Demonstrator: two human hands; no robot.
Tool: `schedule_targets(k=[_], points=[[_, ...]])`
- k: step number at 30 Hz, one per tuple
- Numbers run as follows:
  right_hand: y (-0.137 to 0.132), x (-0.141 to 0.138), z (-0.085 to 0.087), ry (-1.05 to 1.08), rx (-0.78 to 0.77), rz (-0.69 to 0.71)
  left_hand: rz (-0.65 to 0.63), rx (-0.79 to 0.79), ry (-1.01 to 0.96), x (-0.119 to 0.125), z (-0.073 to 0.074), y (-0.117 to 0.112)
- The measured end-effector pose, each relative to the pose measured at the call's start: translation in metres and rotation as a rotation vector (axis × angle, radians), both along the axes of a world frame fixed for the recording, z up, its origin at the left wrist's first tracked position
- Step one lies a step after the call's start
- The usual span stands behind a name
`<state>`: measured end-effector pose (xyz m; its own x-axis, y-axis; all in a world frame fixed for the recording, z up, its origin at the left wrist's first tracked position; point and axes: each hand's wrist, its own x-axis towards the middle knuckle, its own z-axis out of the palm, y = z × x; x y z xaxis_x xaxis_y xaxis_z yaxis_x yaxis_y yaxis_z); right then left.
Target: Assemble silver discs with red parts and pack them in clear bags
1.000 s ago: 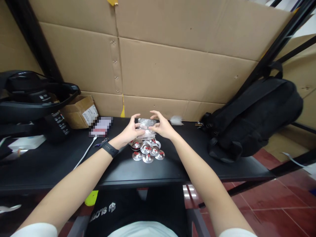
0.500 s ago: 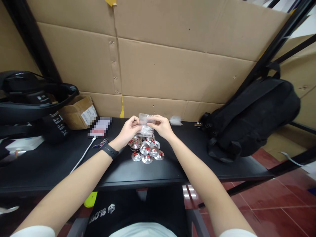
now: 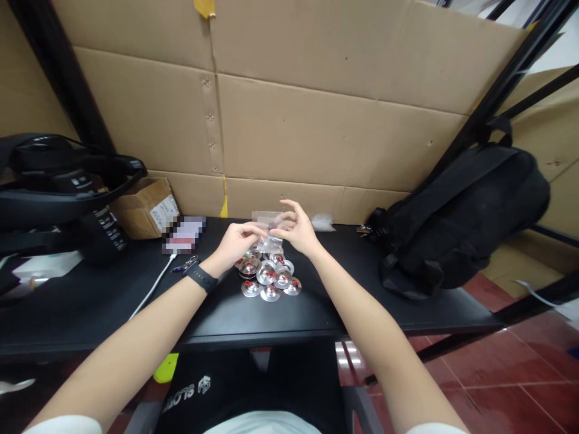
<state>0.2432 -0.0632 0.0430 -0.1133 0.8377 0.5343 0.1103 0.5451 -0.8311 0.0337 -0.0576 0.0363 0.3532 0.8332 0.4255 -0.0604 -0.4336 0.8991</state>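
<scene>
A small clear plastic bag (image 3: pixel 268 220) is held upright above a pile of metal discs. My left hand (image 3: pixel 237 242), with a dark watch on the wrist, pinches the bag's left side between thumb and fingers. On the other side, my right hand (image 3: pixel 296 230) has its thumb and lower fingers at the bag, while the index finger is raised away from it. Below lie the shiny round discs with raised centres (image 3: pixel 266 274), several bearing red marks. The bag's lower part overlaps the back of the pile, and whether anything is inside it I cannot tell.
Behind the black table (image 3: pixel 298 322) stands a cardboard wall (image 3: pixel 316 132). A white plastic packet (image 3: pixel 322 222) lies by it. At right rests a black backpack (image 3: pixel 461 211). Leftward are a phone (image 3: pixel 184 234) with a white cable (image 3: pixel 151 288), keys (image 3: pixel 186 264) and an open carton (image 3: pixel 149 208).
My right index finger has lifted off the bag and the right fingers have spread. My left fingers have straightened along the bag and sit slightly lower. The discs have stayed put.
</scene>
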Motion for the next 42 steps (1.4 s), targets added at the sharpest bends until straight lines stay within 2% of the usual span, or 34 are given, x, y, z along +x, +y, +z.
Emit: schedule_targets(k=[3, 6, 12, 15, 18, 25, 32, 37, 42], points=[[0.0, 0.001, 0.001, 0.003, -0.007, -0.036, -0.032, 0.002, 0.011, 0.002, -0.001, -0.002], [0.0, 0.003, 0.003, 0.018, -0.03, -0.057, -0.056, -0.066, -0.037, 0.004, -0.002, -0.004], [-0.003, 0.008, 0.008, 0.01, -0.058, 0.028, 0.023, -0.1, -0.101, 0.003, -0.003, 0.0], [-0.002, 0.011, 0.008, -0.007, -0.06, 0.027, 0.002, -0.103, -0.085, 0.002, -0.003, 0.0], [-0.001, 0.012, 0.006, -0.022, -0.06, 0.012, -0.01, -0.078, -0.064, 0.002, -0.002, -0.001], [0.001, 0.005, 0.002, -0.051, -0.022, 0.037, 0.07, -0.014, 0.021, 0.0, -0.002, 0.002], [-0.002, 0.004, 0.002, -0.158, -0.031, 0.088, 0.034, 0.066, 0.044, -0.001, -0.003, 0.002], [-0.003, 0.004, 0.0, -0.167, -0.117, 0.078, -0.006, 0.11, 0.059, -0.002, -0.002, 0.001], [-0.005, 0.005, 0.002, -0.169, -0.14, 0.068, 0.037, 0.062, 0.112, -0.003, 0.001, -0.001]])
